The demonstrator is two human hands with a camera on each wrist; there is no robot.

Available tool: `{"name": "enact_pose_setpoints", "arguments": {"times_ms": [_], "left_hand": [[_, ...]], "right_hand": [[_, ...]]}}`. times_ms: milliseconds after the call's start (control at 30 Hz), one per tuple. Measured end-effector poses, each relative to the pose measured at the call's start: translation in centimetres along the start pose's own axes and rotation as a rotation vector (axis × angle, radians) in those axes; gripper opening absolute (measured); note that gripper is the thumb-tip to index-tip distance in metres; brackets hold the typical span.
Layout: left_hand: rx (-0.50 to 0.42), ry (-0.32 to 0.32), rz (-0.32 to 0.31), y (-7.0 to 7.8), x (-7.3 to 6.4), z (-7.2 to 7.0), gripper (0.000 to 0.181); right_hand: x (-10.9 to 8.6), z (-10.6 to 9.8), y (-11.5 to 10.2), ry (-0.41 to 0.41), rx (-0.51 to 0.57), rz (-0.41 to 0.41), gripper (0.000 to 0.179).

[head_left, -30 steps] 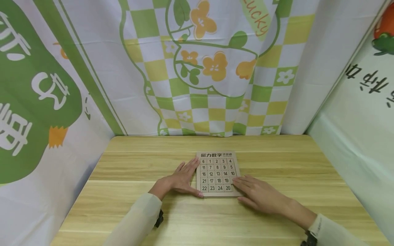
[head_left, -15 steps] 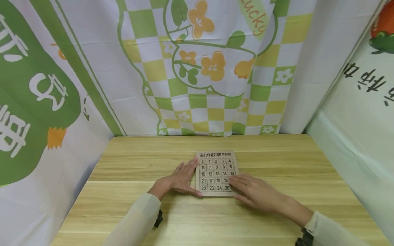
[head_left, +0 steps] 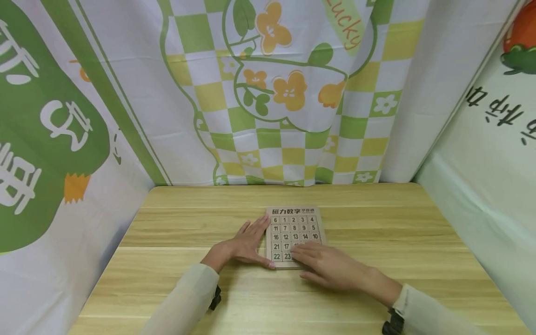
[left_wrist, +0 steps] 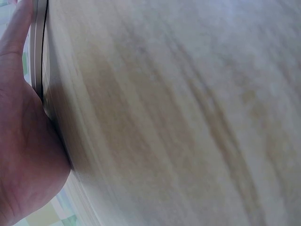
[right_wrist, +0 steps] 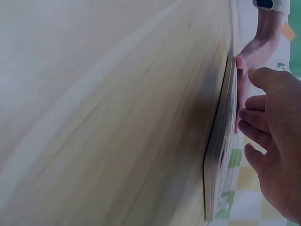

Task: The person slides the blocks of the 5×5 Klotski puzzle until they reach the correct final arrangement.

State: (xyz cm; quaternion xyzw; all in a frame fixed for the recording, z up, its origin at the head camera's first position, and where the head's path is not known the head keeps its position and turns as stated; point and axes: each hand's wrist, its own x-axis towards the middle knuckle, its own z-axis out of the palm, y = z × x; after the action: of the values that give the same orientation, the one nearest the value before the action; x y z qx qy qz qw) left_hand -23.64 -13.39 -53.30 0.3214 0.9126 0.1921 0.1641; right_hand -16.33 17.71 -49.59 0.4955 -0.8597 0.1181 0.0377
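A wooden sliding number puzzle (head_left: 295, 228) lies flat on the table, with Chinese lettering along its top border. Along its left side my left hand (head_left: 246, 244) rests with fingers spread, the thumb at the lower left corner and the fingertips at the upper left edge. My right hand (head_left: 331, 265) reaches over the lower right part of the puzzle, its straight fingers over the tiles in the bottom two rows. Several tiles there, right of 17 and 23, are hidden under it. In the right wrist view, the puzzle (right_wrist: 218, 155) appears edge-on below the loosely bent fingers.
The wood-grain table (head_left: 201, 209) extends around the puzzle on all sides. A checked and flowered curtain (head_left: 284, 153) hangs behind its far edge. Printed cloths, green-patterned (head_left: 54, 125) at left and white (head_left: 481, 163) at right, flank it.
My right hand has moved left across the puzzle's lower rows, from the right edge to over the tiles beside 17 and 23. My left hand stays in place.
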Motion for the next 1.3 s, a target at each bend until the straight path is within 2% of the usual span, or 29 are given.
{"name": "enact_pose_setpoints", "arguments": {"times_ms": [167,400,600,800,967,1167,1300], "left_hand": [[0.01,-0.025,-0.002,0.7,-0.3,-0.8,0.143],[-0.004,0.006,0.019,-0.2,0.0,0.1,0.146],[-0.017,0.0,0.008,-0.5,0.3,0.3,0.147],[-0.009,0.012,0.004,-1.1,0.6,0.9,0.15],[0.004,0.011,0.0,-1.3,0.8,1.1,0.146],[0.015,0.015,0.002,-1.4,0.9,1.2,0.144],[0.011,0.022,0.008,-1.4,0.8,1.1,0.144]], "right_hand": [[1.0,0.4,-0.5,-0.042,0.019,-0.025,0.056],[2.0,0.7,-1.0,-0.067,0.027,-0.062,0.055],[2.4,0.7,-1.1,-0.117,0.041,-0.061,0.055],[2.5,0.7,-1.1,-0.129,0.026,-0.065,0.056],[2.1,0.5,-0.9,-0.119,0.018,-0.07,0.056],[0.5,0.3,-0.2,-0.066,-0.011,-0.085,0.054],[-0.1,0.0,0.0,-0.059,-0.013,-0.077,0.053]]}}
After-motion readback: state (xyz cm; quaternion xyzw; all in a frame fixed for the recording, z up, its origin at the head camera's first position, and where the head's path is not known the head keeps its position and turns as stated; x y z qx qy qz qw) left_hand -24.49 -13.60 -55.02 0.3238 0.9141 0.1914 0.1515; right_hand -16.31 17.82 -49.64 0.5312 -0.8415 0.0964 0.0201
